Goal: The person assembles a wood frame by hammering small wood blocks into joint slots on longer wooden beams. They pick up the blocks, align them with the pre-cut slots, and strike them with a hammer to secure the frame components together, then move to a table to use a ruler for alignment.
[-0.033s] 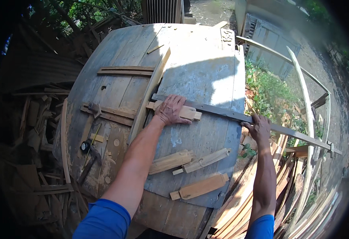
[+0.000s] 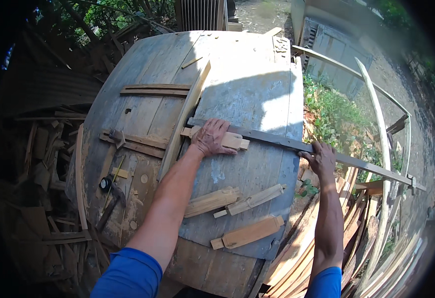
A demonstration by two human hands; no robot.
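Note:
My left hand (image 2: 210, 137) is closed over a pale wooden block (image 2: 233, 141) with narrowed ends, its thumb along the near side. Its fingers reach over a long grey bar (image 2: 272, 140) lying against the block's far side. At the table's right edge my right hand (image 2: 320, 158) grips that bar, fingers over it and thumb on the near side. The bar runs out past the table to a small jaw-like fitting (image 2: 412, 185). Nearer me lie three more shaped wooden pieces: one (image 2: 212, 201) at left, a slimmer one (image 2: 256, 199) and a third (image 2: 250, 232) closest.
A long upright board (image 2: 185, 119) stands left of the block. Beyond it on the wooden table (image 2: 153, 59) lie paired strips (image 2: 155, 90), a hammer (image 2: 113, 206) and a tape measure (image 2: 106, 183). Planks (image 2: 297, 263) are stacked at lower right; scrap wood (image 2: 43, 149) fills the left.

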